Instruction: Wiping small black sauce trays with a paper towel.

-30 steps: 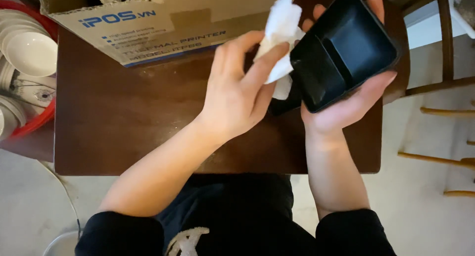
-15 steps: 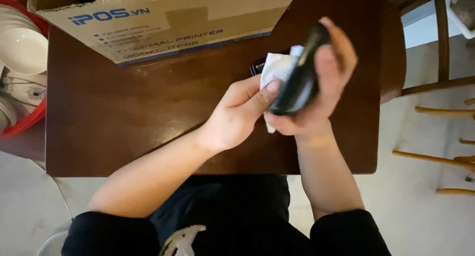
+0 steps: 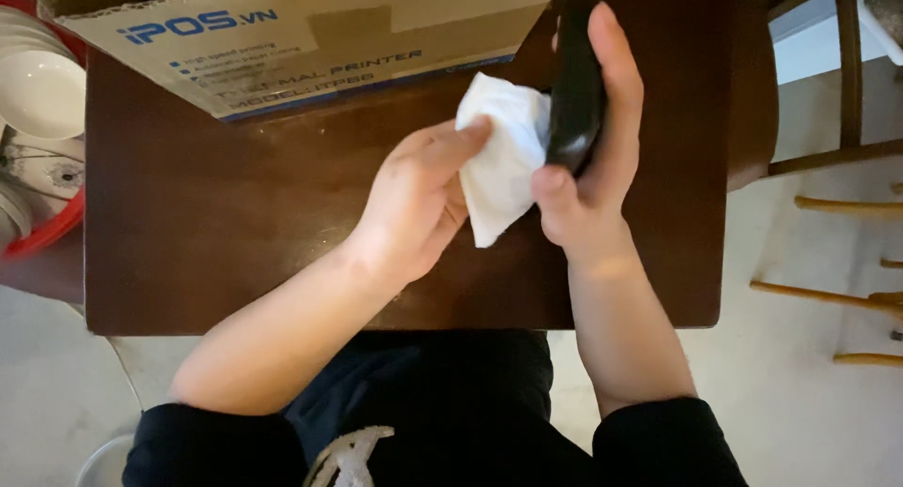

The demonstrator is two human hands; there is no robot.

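Observation:
My right hand (image 3: 593,158) grips a black flat device (image 3: 574,92), held on edge above the dark wooden table (image 3: 235,233). Thumb below and fingers wrapped over its far side. My left hand (image 3: 419,200) presses a folded white tissue (image 3: 499,158) against the left face of the black device. Both hands meet just right of the table's middle.
An open cardboard box (image 3: 310,35) lies along the table's far edge. White bowls (image 3: 38,92) in a red basket (image 3: 47,233) stand at the left. Wooden chair parts (image 3: 837,148) are on the right, over a pale floor.
My right hand has turned the black device from face-up to on edge and raised it slightly. The tissue in my left hand now rests flat against its side.

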